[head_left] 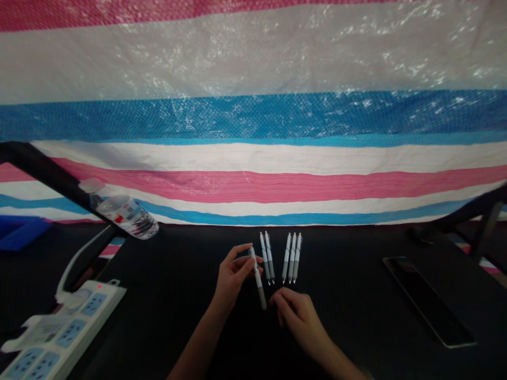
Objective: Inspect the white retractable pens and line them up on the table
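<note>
My left hand (233, 272) pinches a white click pen (257, 277) with a grey grip by its upper part. The pen tilts, its lower end pointing down and to the right. My right hand (295, 311) is close to that lower end, with its fingers curled together. Whatever the right fingers hold, if anything, is too small or hidden. Beyond the hands lie two similar pens (266, 258) side by side. A little to the right is a group of three more pens (292, 258), all with grey grips toward me.
A black phone or tablet (430, 301) lies on the right of the dark table (348, 322). A power strip (75, 330) with a plugged-in white cable is at left. Behind it a clear plastic bottle (129, 215) leans over. A striped tarp (253, 121) hangs along the back.
</note>
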### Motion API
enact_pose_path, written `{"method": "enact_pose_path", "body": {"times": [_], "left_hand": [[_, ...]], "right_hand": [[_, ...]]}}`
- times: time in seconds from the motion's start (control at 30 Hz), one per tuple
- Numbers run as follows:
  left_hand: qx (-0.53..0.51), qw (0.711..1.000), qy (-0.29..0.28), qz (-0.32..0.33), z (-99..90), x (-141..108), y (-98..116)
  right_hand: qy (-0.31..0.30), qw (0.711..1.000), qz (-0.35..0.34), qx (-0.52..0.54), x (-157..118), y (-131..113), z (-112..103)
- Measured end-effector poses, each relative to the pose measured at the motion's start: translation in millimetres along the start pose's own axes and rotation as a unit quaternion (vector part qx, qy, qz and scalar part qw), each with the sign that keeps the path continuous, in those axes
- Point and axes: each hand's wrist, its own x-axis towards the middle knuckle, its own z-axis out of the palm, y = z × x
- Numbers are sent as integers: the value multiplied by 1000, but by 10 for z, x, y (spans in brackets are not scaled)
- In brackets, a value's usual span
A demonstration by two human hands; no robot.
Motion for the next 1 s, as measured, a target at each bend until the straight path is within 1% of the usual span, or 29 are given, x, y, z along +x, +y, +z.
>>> {"method": "enact_pose_path", "body": {"times": [0.13,0.23,0.33,0.43,0.53,0.6,0.67,0.73,0.8,0.87,0.9,0.97,1.0], "left_hand": [[-2,1000,11,6,-4,9,-10],[12,999,34,28,-10,25,-26],[60,993,62,75,-25,40,-48],[133,979,93,125,-35,45,-64],[160,971,111,140,-17,42,-67],[145,976,98,128,5,41,-69],[133,982,73,112,22,41,-76],[136,985,44,97,28,41,-87],[153,984,21,89,25,38,-100],[172,981,7,91,16,34,-113],[181,979,4,95,11,33,-119],[200,974,0,105,3,30,-128],[209,972,0,110,0,28,-131]], "right_hand": [[4,1000,-1,-3,1,2,2],[4,1000,-6,-2,-3,-3,5],[2,1000,-10,2,-13,-7,22],[-4,1000,-10,-6,-26,-7,48],[-5,1000,-15,-16,-36,-12,62],[-2,1000,-18,-17,-37,-18,60],[2,1000,-18,-14,-35,-25,49],[5,1000,-17,-15,-32,-33,30],[13,999,-27,-40,-27,-41,-2],[34,993,-57,-101,-20,-46,-52],[50,985,-81,-143,-16,-45,-83],[77,959,-139,-236,-3,-33,-150],[80,942,-170,-278,5,-22,-183]]}}
